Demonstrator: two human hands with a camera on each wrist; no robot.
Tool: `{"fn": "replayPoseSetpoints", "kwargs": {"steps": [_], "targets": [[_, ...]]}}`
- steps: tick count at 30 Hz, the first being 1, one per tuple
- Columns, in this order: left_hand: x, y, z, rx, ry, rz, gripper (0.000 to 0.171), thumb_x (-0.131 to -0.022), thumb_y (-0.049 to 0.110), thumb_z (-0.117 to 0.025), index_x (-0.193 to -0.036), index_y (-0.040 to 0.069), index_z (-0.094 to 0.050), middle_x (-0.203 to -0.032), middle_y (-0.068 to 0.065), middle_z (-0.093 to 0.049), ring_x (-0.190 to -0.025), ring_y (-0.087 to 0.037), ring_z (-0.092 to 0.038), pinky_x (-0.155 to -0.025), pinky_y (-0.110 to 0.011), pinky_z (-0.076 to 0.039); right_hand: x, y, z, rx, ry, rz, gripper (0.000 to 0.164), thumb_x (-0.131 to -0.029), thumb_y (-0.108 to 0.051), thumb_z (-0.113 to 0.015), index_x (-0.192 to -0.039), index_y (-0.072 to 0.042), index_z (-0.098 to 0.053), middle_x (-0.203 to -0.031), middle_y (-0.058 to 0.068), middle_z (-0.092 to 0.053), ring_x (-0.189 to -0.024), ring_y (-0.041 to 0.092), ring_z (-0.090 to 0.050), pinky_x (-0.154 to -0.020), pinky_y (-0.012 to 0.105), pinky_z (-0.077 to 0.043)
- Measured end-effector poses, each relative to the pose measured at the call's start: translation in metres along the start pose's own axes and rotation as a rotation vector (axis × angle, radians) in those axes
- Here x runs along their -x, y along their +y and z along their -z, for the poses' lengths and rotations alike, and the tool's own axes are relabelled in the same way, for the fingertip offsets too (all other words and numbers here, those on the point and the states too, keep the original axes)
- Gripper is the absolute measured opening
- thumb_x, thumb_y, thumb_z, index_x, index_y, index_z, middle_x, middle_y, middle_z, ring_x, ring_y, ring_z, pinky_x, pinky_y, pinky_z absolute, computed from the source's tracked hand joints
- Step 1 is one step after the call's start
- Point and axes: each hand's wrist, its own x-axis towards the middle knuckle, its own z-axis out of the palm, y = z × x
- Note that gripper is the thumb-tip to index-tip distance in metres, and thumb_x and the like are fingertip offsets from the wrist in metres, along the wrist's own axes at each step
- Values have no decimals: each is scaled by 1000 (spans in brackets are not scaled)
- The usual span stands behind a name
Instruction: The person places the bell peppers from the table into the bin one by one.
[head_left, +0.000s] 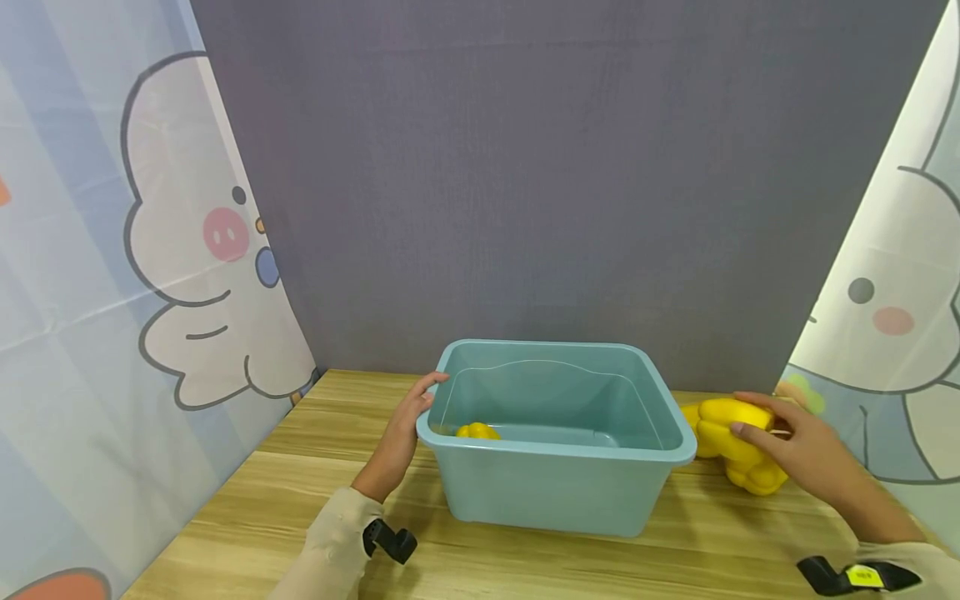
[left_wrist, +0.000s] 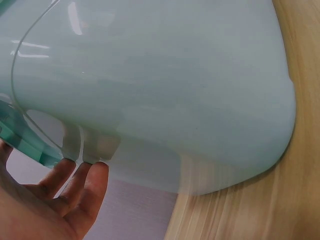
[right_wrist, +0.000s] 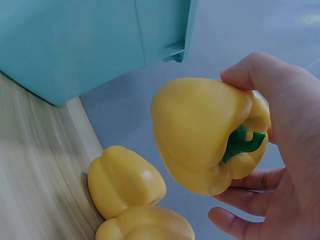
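A light blue-green plastic bin (head_left: 540, 492) stands on the wooden table. My left hand (head_left: 401, 429) holds its left side near the rim, and several fingertips (left_wrist: 95, 185) touch the outer wall in the left wrist view. Inside the bin, at the left, the top of a yellow bell pepper (head_left: 477, 431) shows. To the bin's right, my right hand (head_left: 798, 450) grips another yellow bell pepper (right_wrist: 195, 135) between thumb and fingers, its green stem towards the palm. Two more yellow bell peppers, one nearer the bin (right_wrist: 125, 177) and one lower (right_wrist: 145, 225), lie below it on the table.
Behind the table (head_left: 360, 450) rises a dark grey panel (head_left: 510, 183). Curtains printed with cartoon animals hang on the left (head_left: 67, 275) and the right (head_left: 892, 258). Each forearm wears a black wrist mount, on the left (head_left: 390, 542) and on the right (head_left: 855, 577).
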Motion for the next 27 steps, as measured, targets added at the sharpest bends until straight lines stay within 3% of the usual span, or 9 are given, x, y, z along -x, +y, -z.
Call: {"fn": "replayPoseSetpoints", "kwargs": {"steps": [3,9,17,27], "targets": [[0,0,0,1,2,-1,50,-107,35,-32,-150,10,-40,-152,-10,-37,-129,-38,-43,-102,-51,-35,1,-2,3,17,24,1,63,-99,-36,-62,-146,3,-45,-132,31,-46,-105,50,-58,-67,35,-50],[0,-2,0,-4,4,-2,52,-107,39,-33,-150,10,-40,-154,-7,-36,-132,-32,-42,-104,-55,-32,1,-6,6,16,75,18,59,-99,-34,-62,-143,3,-48,-127,30,-51,-101,47,-59,-62,27,-47],[1,-3,0,9,6,1,56,-106,44,-35,-150,10,-41,-153,-10,-37,-131,-36,-43,-102,-52,-35,1,-7,11,16,91,-7,61,-100,-36,-61,-145,3,-47,-130,38,-50,-102,50,-58,-61,26,-47],[0,-2,1,-6,-2,-4,54,-106,44,-33,-149,11,-41,-152,-7,-38,-130,-34,-43,-103,-52,-34,1,-11,14,0,112,-11,64,-100,-38,-60,-147,2,-44,-132,37,-49,-104,53,-57,-62,26,-47]]}}
